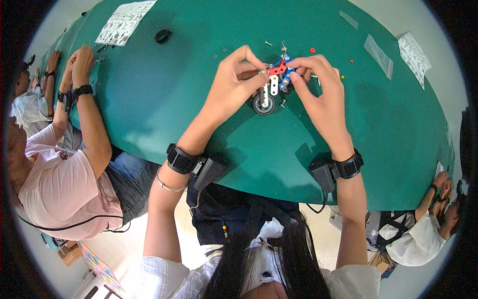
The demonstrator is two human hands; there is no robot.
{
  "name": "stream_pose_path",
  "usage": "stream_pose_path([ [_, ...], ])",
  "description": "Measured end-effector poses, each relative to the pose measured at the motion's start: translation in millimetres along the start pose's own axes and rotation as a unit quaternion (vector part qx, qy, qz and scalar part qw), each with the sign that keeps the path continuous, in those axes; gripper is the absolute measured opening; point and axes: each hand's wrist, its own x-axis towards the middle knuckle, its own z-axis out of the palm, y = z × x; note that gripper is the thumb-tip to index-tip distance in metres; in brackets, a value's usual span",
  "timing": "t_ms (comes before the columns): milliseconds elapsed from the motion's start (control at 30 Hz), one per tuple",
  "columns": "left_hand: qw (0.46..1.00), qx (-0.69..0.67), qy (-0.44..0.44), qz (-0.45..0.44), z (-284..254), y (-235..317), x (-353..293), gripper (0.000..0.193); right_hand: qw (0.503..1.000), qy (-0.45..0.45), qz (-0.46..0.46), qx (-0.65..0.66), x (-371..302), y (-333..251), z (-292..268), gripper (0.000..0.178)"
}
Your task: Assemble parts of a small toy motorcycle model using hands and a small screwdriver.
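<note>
The perforated bar (277, 71) is red, the bracket (285, 82) blue, the perforated plate (274, 85) white with dark holes; tyre (264, 112) black; tabletop (259, 159) green; instruction sheet (125, 22) white with dark figures; wrist strap (181, 159) black.

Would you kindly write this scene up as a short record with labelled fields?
Left hand: pinches the model near its red bar
Right hand: fingertips at the model's blue part
Model: white, red and blue parts, one visible wheel
Table: green
Loose on table: black ring, clear plastic, red piece, printed sheet at upper left
Nearby: person in pink at left
</note>
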Motion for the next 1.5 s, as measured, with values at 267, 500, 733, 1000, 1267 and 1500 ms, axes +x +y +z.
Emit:
stream_pose_path([
  [267, 0.995, 0.068, 0.026, 0.062, 3.2, -0.4, -3.3, 0.018, 0.998, 0.051, 0.013, 0.025, -1.1, 3.6, -1.1, 0.017],
  [500, 0.985, 0.132, 0.009, 0.112, 7.4, 9.4, -7.9, 0.016, 0.997, 0.053, -0.005, 0.047, -0.8, -5.7, -1.9, 0.019],
  [733, 0.958, 0.194, 0.037, 0.210, 12.3, 11.1, -11.9, 0.017, 0.994, 0.078, -0.044, 0.056, -0.6, -6.6, -4.0, 0.022],
  [1000, 0.929, 0.200, 0.061, 0.307, 12.5, 7.7, -11.3, 0.018, 0.987, 0.113, -0.068, 0.088, -2.0, -7.3, -4.2, 0.024],
  [1267, 0.968, 0.127, 0.033, 0.214, 12.8, 15.6, -14.1, 0.017, 0.989, 0.108, -0.049, 0.093, -1.6, -6.1, -3.4, 0.026],
  [1500, 0.992, 0.039, 0.070, 0.096, 4.4, 7.9, -7.8, 0.018, 0.996, 0.068, -0.011, 0.059, 0.0, -3.0, 0.4, 0.026],
])
